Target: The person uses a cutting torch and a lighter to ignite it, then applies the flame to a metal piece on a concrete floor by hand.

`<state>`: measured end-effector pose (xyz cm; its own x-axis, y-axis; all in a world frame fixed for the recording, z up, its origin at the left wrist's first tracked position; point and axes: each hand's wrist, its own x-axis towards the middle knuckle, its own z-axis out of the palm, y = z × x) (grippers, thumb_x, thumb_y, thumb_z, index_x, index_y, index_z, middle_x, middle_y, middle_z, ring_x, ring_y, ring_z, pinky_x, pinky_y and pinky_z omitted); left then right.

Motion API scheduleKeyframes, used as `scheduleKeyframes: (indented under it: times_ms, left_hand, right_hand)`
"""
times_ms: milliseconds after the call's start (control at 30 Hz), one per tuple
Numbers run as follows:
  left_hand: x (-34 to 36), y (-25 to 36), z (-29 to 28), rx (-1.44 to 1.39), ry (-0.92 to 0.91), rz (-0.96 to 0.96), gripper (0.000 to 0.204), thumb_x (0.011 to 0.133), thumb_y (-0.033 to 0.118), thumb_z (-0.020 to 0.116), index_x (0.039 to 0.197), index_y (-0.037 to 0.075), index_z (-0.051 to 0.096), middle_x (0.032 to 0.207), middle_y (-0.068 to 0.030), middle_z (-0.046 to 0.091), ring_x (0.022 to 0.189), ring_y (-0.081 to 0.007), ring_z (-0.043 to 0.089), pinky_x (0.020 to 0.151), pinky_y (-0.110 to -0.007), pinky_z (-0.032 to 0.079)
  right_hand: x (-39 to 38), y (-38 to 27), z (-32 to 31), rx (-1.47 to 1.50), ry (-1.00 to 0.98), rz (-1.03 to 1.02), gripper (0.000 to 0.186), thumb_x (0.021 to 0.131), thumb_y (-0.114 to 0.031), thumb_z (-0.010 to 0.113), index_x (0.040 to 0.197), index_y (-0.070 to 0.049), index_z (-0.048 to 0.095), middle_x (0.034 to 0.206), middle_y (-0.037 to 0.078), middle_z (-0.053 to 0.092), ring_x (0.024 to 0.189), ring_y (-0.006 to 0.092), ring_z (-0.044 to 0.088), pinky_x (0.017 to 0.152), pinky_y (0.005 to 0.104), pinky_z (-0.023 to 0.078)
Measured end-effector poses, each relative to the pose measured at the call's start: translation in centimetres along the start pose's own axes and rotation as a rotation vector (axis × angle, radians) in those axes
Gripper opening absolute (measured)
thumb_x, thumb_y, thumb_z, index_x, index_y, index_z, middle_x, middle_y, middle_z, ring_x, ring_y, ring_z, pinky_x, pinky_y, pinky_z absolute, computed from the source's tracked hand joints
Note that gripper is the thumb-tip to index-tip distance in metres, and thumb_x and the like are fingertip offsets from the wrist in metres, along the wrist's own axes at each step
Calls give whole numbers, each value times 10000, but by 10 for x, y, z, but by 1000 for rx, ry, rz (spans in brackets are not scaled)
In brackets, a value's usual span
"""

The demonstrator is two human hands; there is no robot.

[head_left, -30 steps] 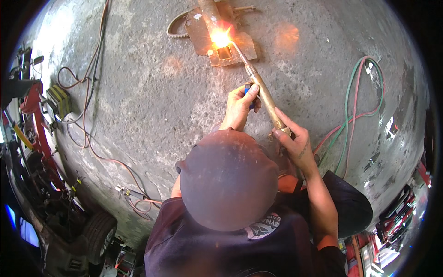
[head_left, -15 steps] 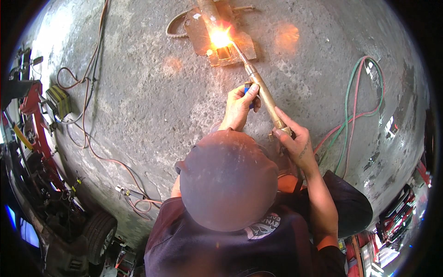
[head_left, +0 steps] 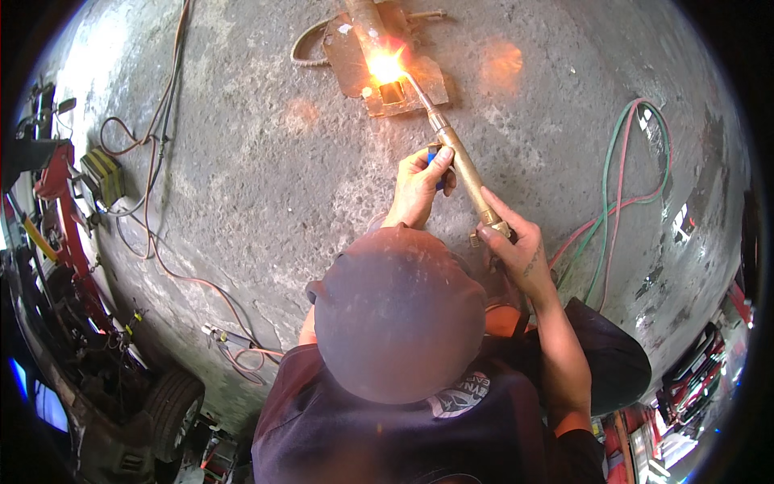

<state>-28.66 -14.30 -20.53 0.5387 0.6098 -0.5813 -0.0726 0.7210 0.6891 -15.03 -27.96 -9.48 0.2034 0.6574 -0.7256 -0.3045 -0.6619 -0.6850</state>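
Because the floor (head_left: 266, 129) seems my bench, the plate (head_left: 343, 68) lies on it under the pipe (head_left: 366, 19), probably as a shield. The torch (head_left: 467, 179) points at the pipe's glaring near end. My right hand (head_left: 522, 248) clasps the torch's rear, likely for aim; my left hand (head_left: 415, 191), apart and forward, pinches a blue thing (head_left: 433, 156), seemingly steadying the torch.

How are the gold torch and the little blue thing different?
The torch is gold and long; what shows of the blue thing is short. The right hand holds the torch, but the left hand holds the blue thing. Most of the torch shows, while fingers partly cover the blue thing. Both are in someone's grip.
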Motion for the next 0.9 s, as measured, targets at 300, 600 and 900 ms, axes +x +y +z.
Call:
scheduleKeyframes:
  times_ms: [300,600,900]
  left_hand:
    - [1,-3,-1,-15,-7,-6,259,1023,296,668,957,48,696,713,-13,637,610,-87,568,552,-257,439]
    - [0,-2,1,-38,-15,-9,251,1025,291,667,969,47,692,721,-10,629,623,-87,571,555,-255,440]
    - [-1,-3,-2,-17,-17,-3,257,1025,295,665,959,47,688,722,-8,626,616,-89,561,555,-260,434]
  right_hand:
    - [1,4,-1,12,-1,-12,579,938,-121,665,1505,-127,545,844,-40,595,690,50,516,627,231,445]
    - [0,6,-1,10,0,-23,577,934,-99,666,1499,-119,553,879,-60,587,729,40,491,654,216,423]
    - [-1,2,2,1,11,-7,619,895,-70,706,1494,-114,558,934,-49,613,782,39,514,705,216,444]
